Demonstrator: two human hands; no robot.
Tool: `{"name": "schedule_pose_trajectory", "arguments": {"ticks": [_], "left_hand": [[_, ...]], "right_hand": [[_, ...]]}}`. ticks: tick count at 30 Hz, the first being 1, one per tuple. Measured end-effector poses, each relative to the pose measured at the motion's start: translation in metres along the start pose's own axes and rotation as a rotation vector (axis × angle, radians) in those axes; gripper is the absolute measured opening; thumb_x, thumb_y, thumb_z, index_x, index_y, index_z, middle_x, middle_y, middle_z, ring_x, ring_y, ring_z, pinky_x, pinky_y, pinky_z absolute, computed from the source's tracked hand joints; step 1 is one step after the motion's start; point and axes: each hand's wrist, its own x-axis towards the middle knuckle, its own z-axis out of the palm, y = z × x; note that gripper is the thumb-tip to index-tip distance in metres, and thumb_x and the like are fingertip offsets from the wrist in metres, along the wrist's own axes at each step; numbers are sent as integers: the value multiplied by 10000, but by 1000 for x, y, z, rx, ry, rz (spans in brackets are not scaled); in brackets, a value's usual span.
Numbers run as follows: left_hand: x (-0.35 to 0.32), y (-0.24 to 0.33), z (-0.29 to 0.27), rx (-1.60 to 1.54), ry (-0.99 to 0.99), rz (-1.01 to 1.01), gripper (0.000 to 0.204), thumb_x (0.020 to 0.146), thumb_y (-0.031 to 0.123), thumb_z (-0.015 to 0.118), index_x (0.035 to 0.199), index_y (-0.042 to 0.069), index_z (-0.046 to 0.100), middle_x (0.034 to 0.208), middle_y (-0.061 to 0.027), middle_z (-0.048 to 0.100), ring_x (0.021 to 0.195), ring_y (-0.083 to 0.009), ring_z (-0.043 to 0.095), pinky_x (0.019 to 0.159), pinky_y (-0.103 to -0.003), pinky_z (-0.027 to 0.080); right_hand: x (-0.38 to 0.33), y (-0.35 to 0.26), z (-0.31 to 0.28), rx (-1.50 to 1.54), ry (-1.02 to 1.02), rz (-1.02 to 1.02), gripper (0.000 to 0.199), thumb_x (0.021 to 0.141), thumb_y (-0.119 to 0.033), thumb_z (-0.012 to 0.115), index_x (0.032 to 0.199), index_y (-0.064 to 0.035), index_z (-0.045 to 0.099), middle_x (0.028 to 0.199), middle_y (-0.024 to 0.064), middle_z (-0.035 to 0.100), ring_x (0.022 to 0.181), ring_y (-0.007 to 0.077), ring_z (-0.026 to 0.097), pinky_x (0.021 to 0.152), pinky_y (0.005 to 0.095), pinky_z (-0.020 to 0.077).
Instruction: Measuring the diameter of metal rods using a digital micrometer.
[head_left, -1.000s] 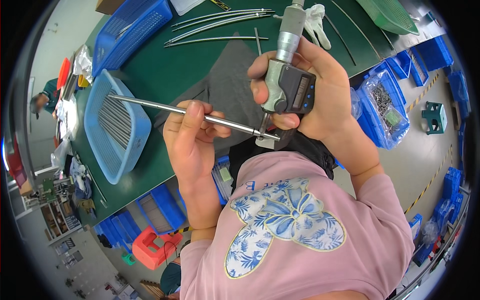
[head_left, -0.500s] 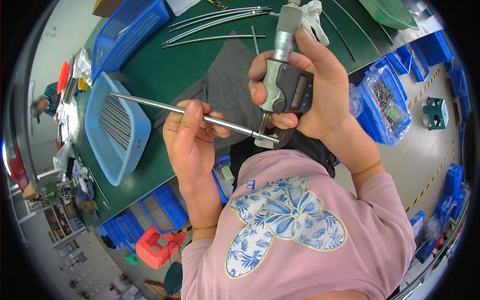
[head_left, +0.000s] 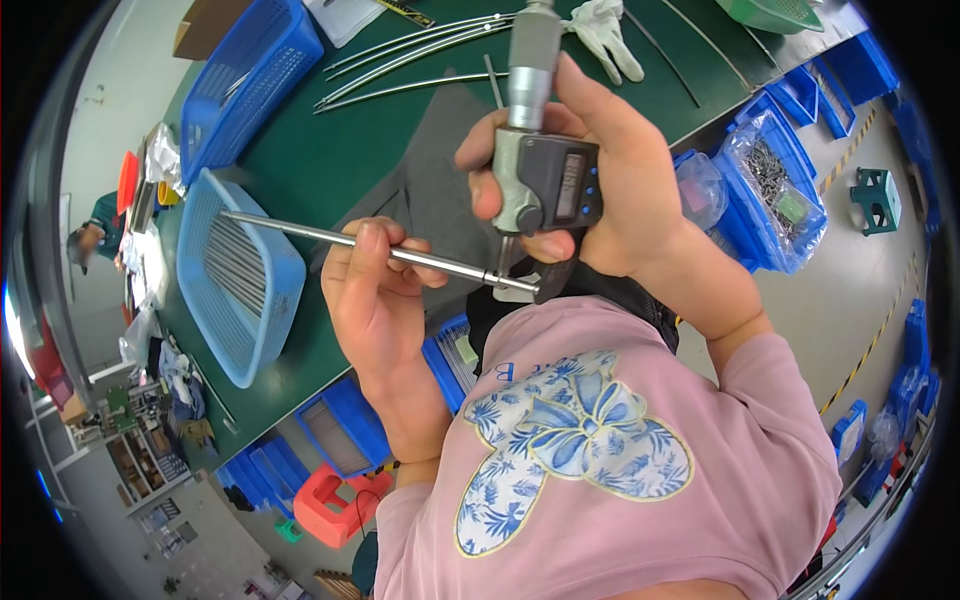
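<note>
Lately the micrometer (head_left: 515, 180) had been swung more upright, though the whole view was shifted too, so true hand motion could not be separated out. The steel rod (head_left: 440, 264) was kept crossing below the spindle (head_left: 506, 248); the work was judged to stand at the same stage. Rod held over the tabletop (head_left: 320, 150), toward its front edge, pinched in the left hand (head_left: 375, 285) grip; micrometer wrapped by the right hand (head_left: 632, 190) grip, partly hidden behind it. Display (head_left: 571, 186) blurred. Contact at the spindle too small to confirm. Whether the light-blue basket (head_left: 280, 330), by the tabletop's left edge, was touched by the rod's far end could not be told.
</note>
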Motion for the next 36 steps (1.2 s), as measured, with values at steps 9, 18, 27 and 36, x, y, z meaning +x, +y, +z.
{"name": "schedule_pose_trajectory", "arguments": {"ticks": [9, 18, 27, 36], "left_hand": [[-2, 0, 0, 4, 2, -6, 200, 850, 152, 472, 797, -34, 520, 661, -151, 581, 504, -199, 567, 471, -264, 478], [1, -1, -1, -1, 42, -13, 197, 851, 160, 471, 783, -19, 513, 652, -118, 555, 508, -186, 557, 456, -264, 470], [-13, 17, -15, -141, -263, -202, 308, 864, 171, 383, 988, -95, 474, 502, -13, 392, 373, -57, 323, 341, -190, 256], [-38, 23, -36, -407, -620, -500, 363, 857, 173, 367, 992, -158, 433, 453, 9, 349, 342, -33, 283, 312, -190, 218]], "right_hand": [[0, 2, 1, 10, 24, 16, 635, 842, -504, 258, 889, 70, 525, 681, 187, 557, 376, 156, 439, 306, 221, 361], [5, 7, -2, 18, -1, 38, 634, 814, -536, 338, 847, 61, 548, 668, 172, 573, 378, 157, 455, 329, 219, 361], [35, -11, -38, -440, 58, -134, 451, 771, -370, 517, 917, 54, 562, 695, 117, 600, 405, 90, 451, 363, 183, 330], [58, -7, -48, -230, 69, -263, 259, 694, -93, 629, 920, 3, 548, 725, 92, 579, 446, 78, 431, 409, 195, 340]]}}
